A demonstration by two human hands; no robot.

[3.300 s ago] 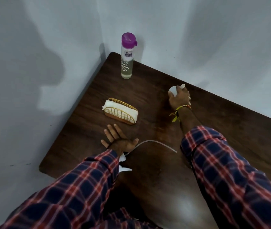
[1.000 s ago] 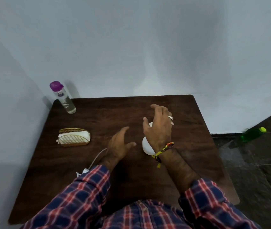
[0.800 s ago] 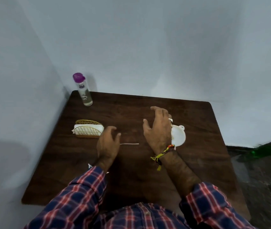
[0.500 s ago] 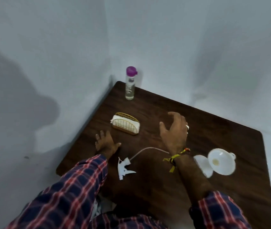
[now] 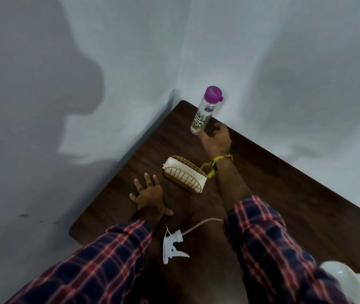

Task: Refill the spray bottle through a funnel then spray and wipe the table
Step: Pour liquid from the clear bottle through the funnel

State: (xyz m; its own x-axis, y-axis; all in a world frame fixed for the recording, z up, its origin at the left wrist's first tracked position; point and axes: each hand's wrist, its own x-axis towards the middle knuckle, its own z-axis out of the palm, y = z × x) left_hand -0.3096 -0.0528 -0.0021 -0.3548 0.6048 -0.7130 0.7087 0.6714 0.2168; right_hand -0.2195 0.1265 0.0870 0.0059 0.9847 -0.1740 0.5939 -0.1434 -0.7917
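Note:
A clear bottle with a purple cap (image 5: 205, 110) stands upright in the far corner of the dark wooden table (image 5: 295, 194). My right hand (image 5: 216, 139) reaches to its base, fingers spread and loosely curved, thumb right by the bottle; no grip shows. My left hand (image 5: 149, 195) rests flat on the table, fingers spread. A white spray trigger head with its dip tube (image 5: 172, 244) lies on the table between my forearms. The white funnel (image 5: 345, 281) shows at the lower right, partly hidden by my right sleeve.
A gold wire holder with white napkins (image 5: 184, 176) sits between my hands. Pale walls meet right behind the bottle and run along the table's left edge. The table's left corner and edge are near my left elbow.
My right hand has stretched forward from mid-table to the purple-capped bottle. The left hand stays flat on the table. The view has swung, so the funnel sits lower right.

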